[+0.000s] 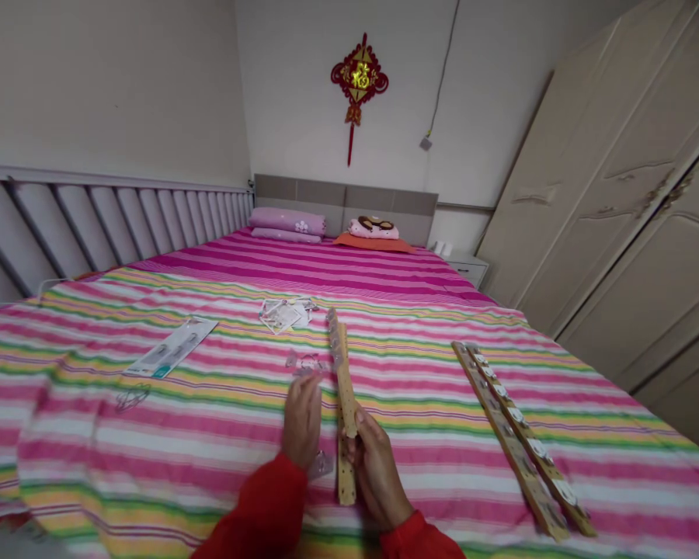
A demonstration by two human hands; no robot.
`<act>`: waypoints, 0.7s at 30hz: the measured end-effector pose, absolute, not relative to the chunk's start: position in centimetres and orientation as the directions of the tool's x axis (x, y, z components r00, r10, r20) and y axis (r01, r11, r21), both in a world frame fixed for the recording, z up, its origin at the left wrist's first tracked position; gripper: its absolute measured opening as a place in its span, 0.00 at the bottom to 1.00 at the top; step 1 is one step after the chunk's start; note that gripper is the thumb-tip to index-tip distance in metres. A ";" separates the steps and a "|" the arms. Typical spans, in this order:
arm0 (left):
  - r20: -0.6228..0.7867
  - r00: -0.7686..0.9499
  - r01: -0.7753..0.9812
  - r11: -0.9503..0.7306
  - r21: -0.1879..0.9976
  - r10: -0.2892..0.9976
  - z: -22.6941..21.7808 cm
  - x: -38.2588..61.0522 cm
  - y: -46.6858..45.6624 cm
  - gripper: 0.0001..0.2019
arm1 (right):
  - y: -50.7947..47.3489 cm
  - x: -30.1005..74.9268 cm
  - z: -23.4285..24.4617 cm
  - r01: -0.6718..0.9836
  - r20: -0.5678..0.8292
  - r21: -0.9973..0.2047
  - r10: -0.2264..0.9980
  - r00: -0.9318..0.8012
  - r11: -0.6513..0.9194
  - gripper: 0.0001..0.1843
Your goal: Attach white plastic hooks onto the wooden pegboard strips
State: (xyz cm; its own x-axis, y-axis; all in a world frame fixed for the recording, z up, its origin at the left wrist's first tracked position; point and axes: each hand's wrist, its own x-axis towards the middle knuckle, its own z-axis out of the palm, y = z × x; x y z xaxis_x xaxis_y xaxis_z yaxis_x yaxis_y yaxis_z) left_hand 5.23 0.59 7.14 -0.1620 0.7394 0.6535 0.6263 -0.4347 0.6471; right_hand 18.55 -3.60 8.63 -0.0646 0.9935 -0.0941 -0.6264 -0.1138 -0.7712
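Observation:
My right hand (377, 470) is closed around the near end of a narrow wooden strip (345, 388) dotted with small holes. Clear plastic pieces line the far left edge of this strip. A second wooden strip (346, 485) lies beneath it on the striped bedsheet (238, 435). Just left of the strips, my left hand (303, 419) has its fingers extended close together, with nothing visible in them. Beyond its fingertips lie clear plastic pieces (306, 362). Another clear plastic piece (321, 464) rests beside its wrist, near the strips.
Two more wooden strips (509, 435) with attached pieces lie at right. Small packets (284, 314) sit farther back. A flat package (172, 348) and a thin dark loop (133, 396) are at left. Pillows (288, 223) stand by the headboard; a wardrobe (623, 202) flanks the bed.

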 end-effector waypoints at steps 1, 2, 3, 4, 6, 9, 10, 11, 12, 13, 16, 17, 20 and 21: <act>0.689 -0.046 0.679 -0.483 0.552 0.723 5.9 5.5 -1.0 0.17 | -3.8 18.8 8.6 -0.627 -0.088 -0.771 0.994 -0.065 -0.109 0.19; 0.710 0.102 0.716 -0.547 0.434 0.697 4.6 5.7 -2.3 0.17 | -4.0 18.9 8.7 -0.627 -0.086 -0.772 0.994 -0.060 -0.105 0.19; 0.727 0.218 0.728 -0.605 0.323 0.651 3.5 5.8 -3.5 0.18 | -4.3 19.1 8.7 -0.627 -0.089 -0.773 0.995 -0.053 -0.102 0.19; 0.726 0.285 0.739 -0.626 0.248 0.626 2.5 5.9 -4.3 0.19 | -4.5 19.2 8.8 -0.626 -0.096 -0.773 0.994 -0.043 -0.102 0.19; 0.751 0.336 0.753 -0.641 0.148 0.568 1.3 5.8 -5.1 0.18 | -4.9 19.5 8.9 -0.628 -0.113 -0.771 0.993 -0.022 -0.102 0.19; 0.786 0.345 0.760 -0.644 0.087 0.513 1.1 5.6 -5.0 0.13 | -5.2 19.7 8.9 -0.633 -0.119 -0.768 0.993 -0.012 -0.100 0.17; 0.792 0.351 0.753 -0.654 0.078 0.499 1.2 5.5 -4.9 0.12 | -5.3 19.8 8.9 -0.634 -0.115 -0.767 0.993 -0.016 -0.099 0.16; 0.794 0.356 0.745 -0.663 0.077 0.492 1.3 5.5 -4.8 0.12 | -5.4 19.9 8.8 -0.635 -0.108 -0.767 0.994 -0.023 -0.098 0.15; 0.793 0.358 0.736 -0.672 0.085 0.493 1.4 5.4 -4.8 0.11 | -5.5 20.0 8.8 -0.636 -0.101 -0.766 0.994 -0.031 -0.097 0.15; 0.787 0.354 0.730 -0.676 0.106 0.506 1.5 5.4 -4.8 0.11 | -5.6 20.1 8.7 -0.637 -0.096 -0.765 0.995 -0.038 -0.098 0.15; 0.764 0.260 0.737 -0.633 0.239 0.591 1.4 5.1 -4.8 0.11 | -5.9 20.5 8.6 -0.637 -0.107 -0.763 0.993 -0.042 -0.109 0.20; 0.758 0.215 0.737 -0.612 0.287 0.615 1.5 5.0 -4.6 0.11 | -6.0 20.6 8.6 -0.636 -0.116 -0.763 0.992 -0.041 -0.116 0.21; 0.737 0.114 0.718 -0.568 0.402 0.666 2.5 4.4 -3.5 0.13 | -6.4 20.8 8.3 -0.626 -0.112 -0.771 0.993 -0.046 -0.116 0.23; 0.715 0.089 0.706 -0.550 0.446 0.694 3.2 4.2 -2.9 0.14 | -6.4 20.9 8.2 -0.619 -0.105 -0.777 0.993 -0.049 -0.113 0.24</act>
